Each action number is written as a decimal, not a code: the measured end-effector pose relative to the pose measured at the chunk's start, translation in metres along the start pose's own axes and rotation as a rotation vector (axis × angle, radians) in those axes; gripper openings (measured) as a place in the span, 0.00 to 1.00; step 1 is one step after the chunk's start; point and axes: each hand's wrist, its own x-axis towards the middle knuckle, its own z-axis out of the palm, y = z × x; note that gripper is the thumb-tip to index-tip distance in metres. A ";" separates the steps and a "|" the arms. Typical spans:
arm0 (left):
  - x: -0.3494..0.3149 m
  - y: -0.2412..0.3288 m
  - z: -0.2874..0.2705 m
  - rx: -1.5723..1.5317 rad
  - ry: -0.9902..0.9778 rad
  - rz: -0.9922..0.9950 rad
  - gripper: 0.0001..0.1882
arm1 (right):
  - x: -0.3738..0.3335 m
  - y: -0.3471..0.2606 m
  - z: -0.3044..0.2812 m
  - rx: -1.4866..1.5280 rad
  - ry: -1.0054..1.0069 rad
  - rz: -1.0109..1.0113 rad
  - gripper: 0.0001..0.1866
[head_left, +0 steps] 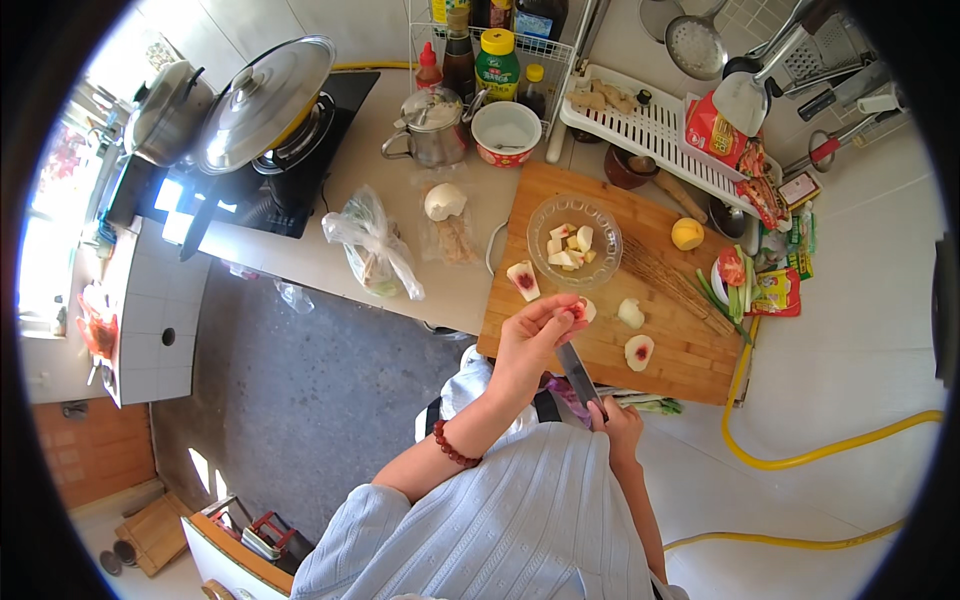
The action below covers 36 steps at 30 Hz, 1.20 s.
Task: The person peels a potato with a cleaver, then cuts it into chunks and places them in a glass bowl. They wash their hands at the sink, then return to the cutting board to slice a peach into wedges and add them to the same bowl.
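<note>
My left hand (pixel 538 335) pinches a piece of peach (pixel 581 309), pale with a red middle, just past the near rim of a clear glass bowl. In my right hand (pixel 617 425) is a kitchen knife (pixel 577 374), its blade pointing up toward the left fingers. The glass bowl (pixel 547 217) holds several pale cut chunks (pixel 572 248). Left of it on the wooden cutting board (pixel 660 362) lies a peach piece with a dark red hollow (pixel 523 281). Another red-centred piece (pixel 639 352) and a pale piece (pixel 630 313) lie to the right.
Bundled thin sticks (pixel 680 290), a yellow fruit (pixel 687 234) and green stalks (pixel 740 300) lie toward the board's right side. Left of the board are a plastic bag (pixel 375 245) and a metal pot (pixel 435 130). A lidded wok (pixel 262 105) stands on the stove. A yellow hose (pixel 780 464) runs at the right.
</note>
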 end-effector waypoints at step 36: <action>0.004 0.001 0.001 -0.021 0.061 -0.060 0.15 | 0.003 0.001 0.005 -0.039 0.011 0.000 0.15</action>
